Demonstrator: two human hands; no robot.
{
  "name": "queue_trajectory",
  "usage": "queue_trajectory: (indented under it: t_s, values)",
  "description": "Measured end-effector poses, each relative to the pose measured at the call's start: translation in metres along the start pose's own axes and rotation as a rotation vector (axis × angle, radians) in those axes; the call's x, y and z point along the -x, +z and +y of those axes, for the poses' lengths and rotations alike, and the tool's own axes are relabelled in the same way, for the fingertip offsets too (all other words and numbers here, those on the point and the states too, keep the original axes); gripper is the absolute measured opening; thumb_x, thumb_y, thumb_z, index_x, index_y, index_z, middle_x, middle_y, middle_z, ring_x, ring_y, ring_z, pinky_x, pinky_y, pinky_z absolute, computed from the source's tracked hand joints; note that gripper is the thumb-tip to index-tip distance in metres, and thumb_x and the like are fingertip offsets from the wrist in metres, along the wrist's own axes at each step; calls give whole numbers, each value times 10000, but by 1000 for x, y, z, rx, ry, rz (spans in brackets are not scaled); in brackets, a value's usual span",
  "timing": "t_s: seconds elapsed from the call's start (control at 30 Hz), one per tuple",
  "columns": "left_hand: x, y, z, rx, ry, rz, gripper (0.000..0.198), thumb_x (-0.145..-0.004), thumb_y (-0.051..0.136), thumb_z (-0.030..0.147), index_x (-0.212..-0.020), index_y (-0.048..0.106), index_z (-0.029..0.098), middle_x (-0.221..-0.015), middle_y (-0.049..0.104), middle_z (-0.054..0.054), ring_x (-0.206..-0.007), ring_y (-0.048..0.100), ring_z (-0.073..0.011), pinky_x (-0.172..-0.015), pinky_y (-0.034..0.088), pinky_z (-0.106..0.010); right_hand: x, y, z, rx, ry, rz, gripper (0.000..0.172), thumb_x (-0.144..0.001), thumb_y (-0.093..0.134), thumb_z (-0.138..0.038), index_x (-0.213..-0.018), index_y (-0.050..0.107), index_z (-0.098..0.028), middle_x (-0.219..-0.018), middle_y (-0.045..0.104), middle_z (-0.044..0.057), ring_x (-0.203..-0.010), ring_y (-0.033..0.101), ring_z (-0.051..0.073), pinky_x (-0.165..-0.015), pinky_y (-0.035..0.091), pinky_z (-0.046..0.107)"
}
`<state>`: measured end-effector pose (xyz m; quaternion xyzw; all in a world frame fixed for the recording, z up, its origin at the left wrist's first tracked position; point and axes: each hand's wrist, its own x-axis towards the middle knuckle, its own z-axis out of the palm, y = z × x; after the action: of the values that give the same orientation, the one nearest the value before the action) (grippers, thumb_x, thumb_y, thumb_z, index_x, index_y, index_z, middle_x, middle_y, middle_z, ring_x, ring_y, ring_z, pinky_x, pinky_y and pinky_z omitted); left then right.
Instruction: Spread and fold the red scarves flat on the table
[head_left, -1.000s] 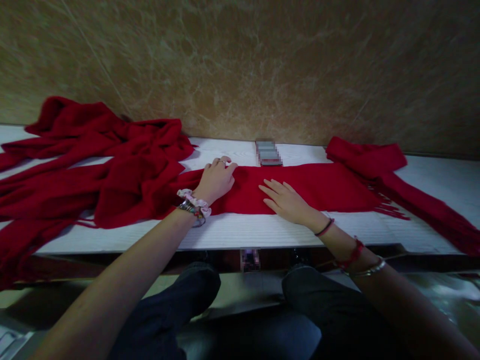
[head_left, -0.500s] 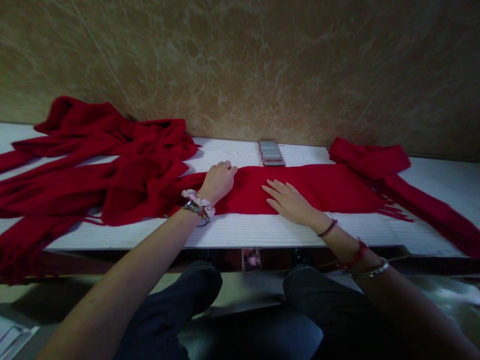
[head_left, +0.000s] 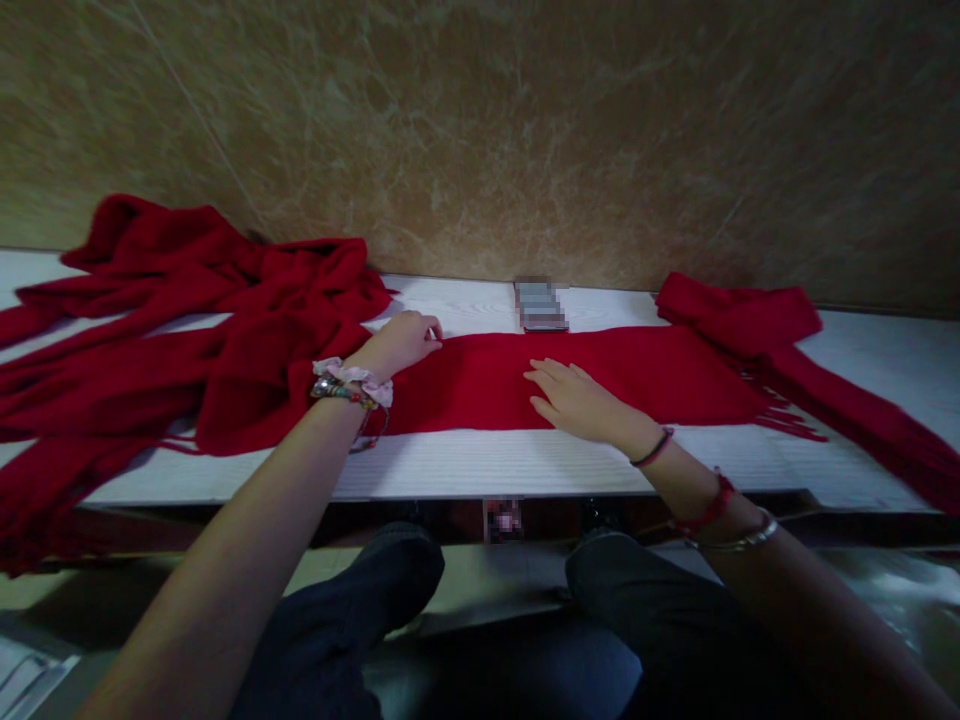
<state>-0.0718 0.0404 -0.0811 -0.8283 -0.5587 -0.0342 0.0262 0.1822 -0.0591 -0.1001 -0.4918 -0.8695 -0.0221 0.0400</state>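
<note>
A red scarf [head_left: 480, 385] with a fringed right end lies flat and lengthwise across the white tabletop. My right hand [head_left: 577, 400] rests palm down on its middle, fingers stretched out. At the scarf's far edge, further left, my left hand [head_left: 401, 340] is closed with curled fingers, apparently pinching the cloth; the fingertips are partly hidden. The left stretch of the scarf runs under my left wrist toward a loose heap of red scarves [head_left: 247, 370].
Another red scarf [head_left: 739, 315], folded over with a fringed tail, lies at the right. A phone [head_left: 541, 306] with a blurred screen sits near the brown marbled wall [head_left: 480, 140]. The white table's [head_left: 465, 465] front edge is just above my knees.
My left hand has slid left along the scarf's far edge, and the cloth it covered now lies bare and flat. The right hand has stayed almost in place.
</note>
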Motion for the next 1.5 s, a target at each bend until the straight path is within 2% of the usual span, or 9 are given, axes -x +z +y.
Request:
queue_trajectory:
  t_s: [0.27, 0.6, 0.7, 0.87, 1.0, 1.17, 1.27, 1.4, 1.5]
  values:
    - [-9, -4, -1, 64, -10, -142, 303, -723, 586, 231, -1016, 648, 183, -864, 696, -2, -728, 624, -136, -672, 450, -188, -34, 1, -35, -87, -221, 136, 385, -905, 405, -215, -1253, 546, -133, -1367, 480, 98, -1287, 385, 202, -1086, 286, 360]
    - [3, -7, 4, -169, -103, 102, 309, -800, 401, 98, -1009, 625, 143, -992, 640, -128, -911, 613, -241, -700, 478, -294, -29, 21, -42, -121, -228, 135, 413, -940, 331, -271, -1312, 484, -175, -1399, 447, 72, -1301, 371, 197, -1087, 280, 411]
    - [-1, 1, 2, -156, -24, 105, 309, -786, 395, 75, -966, 638, 137, -1006, 620, -122, -923, 602, -227, -762, 471, -295, -29, 19, -43, -135, -216, 138, 412, -935, 342, -267, -1306, 490, -168, -1394, 452, 76, -1296, 377, 197, -1089, 277, 408]
    - [-9, 13, -10, -52, -26, 41, 317, -821, 502, 308, -1070, 616, 149, -996, 627, -100, -958, 588, -224, -834, 448, -293, -30, 20, -46, -140, -216, 137, 412, -935, 343, -265, -1304, 493, -160, -1388, 460, 80, -1300, 372, 198, -1093, 269, 404]
    - [-10, 11, -17, 29, -57, 19, 292, -810, 506, 254, -1062, 615, 154, -903, 657, -63, -870, 610, -196, -800, 457, -271, -28, 14, -41, -157, -222, 116, 406, -929, 371, -267, -1297, 499, -154, -1387, 460, 81, -1307, 360, 199, -1104, 247, 404]
    - [-9, 6, -12, -10, 30, 93, 317, -787, 469, 141, -1075, 604, 146, -954, 633, -78, -916, 593, -197, -830, 449, -281, -17, 2, -14, -129, 0, 161, 459, -924, 372, -332, -1355, 422, -183, -1436, 388, 90, -1350, 278, 239, -1097, 197, 520]
    - [-4, 6, 8, -92, 107, 186, 393, -793, 394, 73, -1131, 582, 140, -1115, 566, -126, -1024, 552, -220, -872, 429, -320, -7, 5, 0, -60, 131, 66, 501, -929, 332, -405, -1383, 382, -198, -1467, 329, 93, -1355, 254, 296, -1055, 224, 593]
    - [10, 12, 40, -23, 325, -5, 404, -885, 388, 252, -1272, 486, 187, -1354, 440, -98, -1210, 442, -207, -1004, 343, -335, -1, 12, 4, 14, 136, -3, 525, -938, 277, -433, -1405, 347, -205, -1486, 285, 82, -1353, 250, 314, -1049, 250, 579]
    - [23, 21, 40, 25, 263, -131, 481, -941, 269, 359, -1404, 308, 237, -1494, 254, -68, -1364, 227, -228, -1085, 208, -455, -2, 12, 3, 30, 141, -17, 533, -935, 277, -455, -1418, 326, -235, -1492, 272, 76, -1345, 247, 356, -1042, 256, 584]
